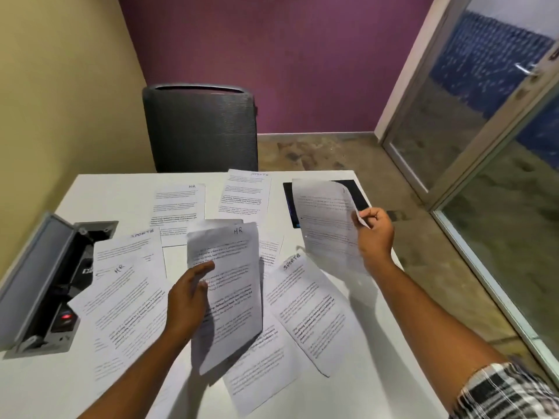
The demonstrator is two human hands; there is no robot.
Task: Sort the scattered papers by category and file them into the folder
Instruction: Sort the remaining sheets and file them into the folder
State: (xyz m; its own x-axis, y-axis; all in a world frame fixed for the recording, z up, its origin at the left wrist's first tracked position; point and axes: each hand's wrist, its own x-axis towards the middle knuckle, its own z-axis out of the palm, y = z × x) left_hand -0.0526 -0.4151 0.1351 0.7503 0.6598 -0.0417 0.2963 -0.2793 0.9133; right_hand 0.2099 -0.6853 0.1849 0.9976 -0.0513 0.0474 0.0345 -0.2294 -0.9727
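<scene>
My left hand (187,300) grips a thin stack of sheets (233,285) raised above the table; its top sheet is marked HR. Over the table's right side my right hand (375,234) pinches the edge of a single sheet (326,219), lifted and curling. Behind that sheet lies a dark folder (357,192), mostly hidden. Several printed papers lie scattered on the white table (39,388): an HR sheet (178,207) and a SPORTS sheet (246,192) at the back, a SPORTS sheet (130,252) and an HR sheet (127,313) at the left, a SPORTS sheet (311,309) at the right.
A grey cable box (39,285) with its lid open is set into the table's left side. A black mesh chair (201,128) stands behind the far edge. A glass door (490,122) is at the right, beyond the table's right edge.
</scene>
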